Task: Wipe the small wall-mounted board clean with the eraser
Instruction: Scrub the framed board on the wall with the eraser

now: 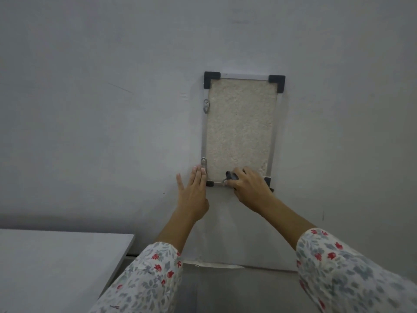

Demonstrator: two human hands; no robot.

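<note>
The board (pixel 240 129) hangs in portrait on a smooth, pale grey painted wall (pixel 101 98). It is a tall rectangle with a thin silvery metal frame, black plastic caps on its corners, and two small metal hanging brackets on its left rail. Its face looks rough and speckled, a cream, pebbly texture rather than a glossy sheet, and no writing or label can be read on it.

Your right hand (pixel 249 185) is at the board's bottom edge, its grip curled and pinching the eraser (pixel 231 176), a small dark grey piece that looks soft; most of it is hidden by your fingers, so its shape is unclear. It lies against the lower part of the board's face, just above the bottom rail.

Your left hand (pixel 193 192) lies flat on the wall beside the board's lower left corner, fingers straight and spread, the fingertips touching the left rail by the lower bracket.

Both sleeves are light cloth printed with grey leaves and red flowers. At lower left a plain grey slab-like desk (pixel 56 263) meets the wall.
</note>
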